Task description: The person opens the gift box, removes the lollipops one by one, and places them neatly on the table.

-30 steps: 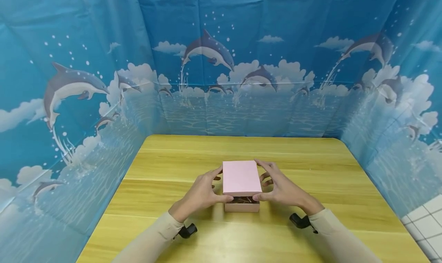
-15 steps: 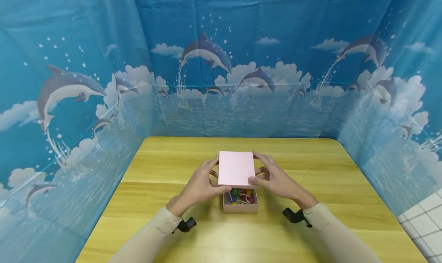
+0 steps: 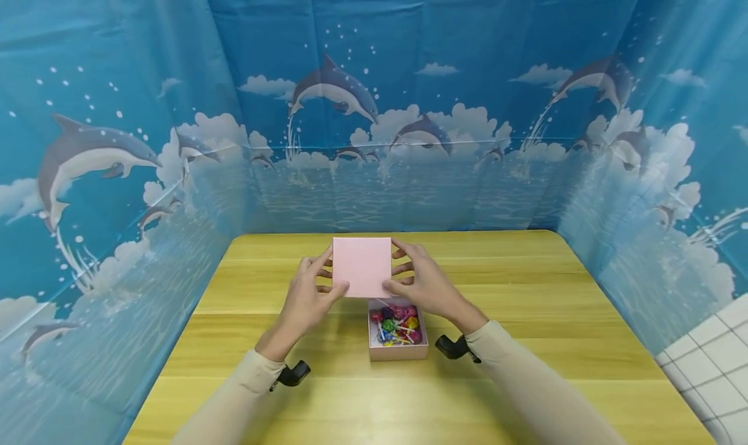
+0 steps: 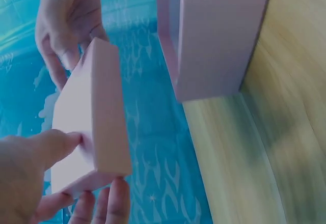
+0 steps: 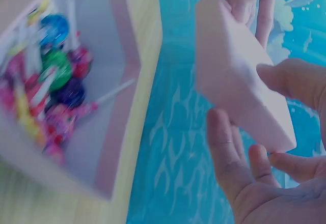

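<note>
Both hands hold a square pink box lid (image 3: 362, 267) in the air, above and behind the box. My left hand (image 3: 306, 294) grips its left side, thumb on the top face and fingers underneath, as the left wrist view shows. On the opposite side my right hand (image 3: 425, 281) grips the lid the same way, thumb near the front corner. Below, the pink box (image 3: 398, 353) stands uncovered on the table. Inside lie several lollipops (image 3: 398, 326) in bright wrappers, green, blue, red and yellow, with white sticks; one stick leans over the inner wall in the right wrist view.
The yellow wood-grain table (image 3: 514, 367) extends around the box on all sides. A blue dolphin-print curtain (image 3: 374, 191) hangs behind it and along both sides. White floor tiles (image 3: 713, 360) show at the lower right.
The lid has come off the box, rising and moving away and to the left in both hands. The lollipops inside have come into sight.
</note>
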Motion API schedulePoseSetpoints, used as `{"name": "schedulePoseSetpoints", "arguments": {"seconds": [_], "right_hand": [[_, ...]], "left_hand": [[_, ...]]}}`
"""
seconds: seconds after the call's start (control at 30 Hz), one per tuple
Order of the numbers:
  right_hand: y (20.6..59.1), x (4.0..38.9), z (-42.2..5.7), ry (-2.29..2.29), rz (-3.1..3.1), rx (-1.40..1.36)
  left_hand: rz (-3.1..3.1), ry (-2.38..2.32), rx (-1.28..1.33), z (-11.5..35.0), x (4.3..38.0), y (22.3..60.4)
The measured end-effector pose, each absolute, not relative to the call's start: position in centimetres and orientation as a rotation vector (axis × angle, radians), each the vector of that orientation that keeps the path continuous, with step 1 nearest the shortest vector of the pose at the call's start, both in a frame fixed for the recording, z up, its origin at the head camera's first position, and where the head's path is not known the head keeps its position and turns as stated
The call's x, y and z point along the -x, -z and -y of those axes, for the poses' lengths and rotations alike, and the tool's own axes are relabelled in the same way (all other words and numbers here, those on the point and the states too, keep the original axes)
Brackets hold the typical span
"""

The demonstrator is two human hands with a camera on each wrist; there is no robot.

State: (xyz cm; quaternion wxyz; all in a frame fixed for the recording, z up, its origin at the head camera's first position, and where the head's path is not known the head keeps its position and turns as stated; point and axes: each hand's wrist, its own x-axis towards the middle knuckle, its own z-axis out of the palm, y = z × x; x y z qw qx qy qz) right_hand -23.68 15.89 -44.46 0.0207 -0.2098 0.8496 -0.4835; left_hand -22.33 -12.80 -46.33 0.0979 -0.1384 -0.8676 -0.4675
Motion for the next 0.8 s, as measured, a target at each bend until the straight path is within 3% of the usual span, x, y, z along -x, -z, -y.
{"name": "schedulePoseSetpoints", "arguments": {"seconds": [0.4,0.8], "right_hand": [[45.0,24.4,-9.3,1.533,-2.536,0.71],[47.2,24.3,-7.5,1.15,-2.54,0.758]], "left_hand": [[2.543,1.449,0.151,17.5,22.0,47.5],[2.72,1.332,0.038,21.2,21.5,50.0]]}}
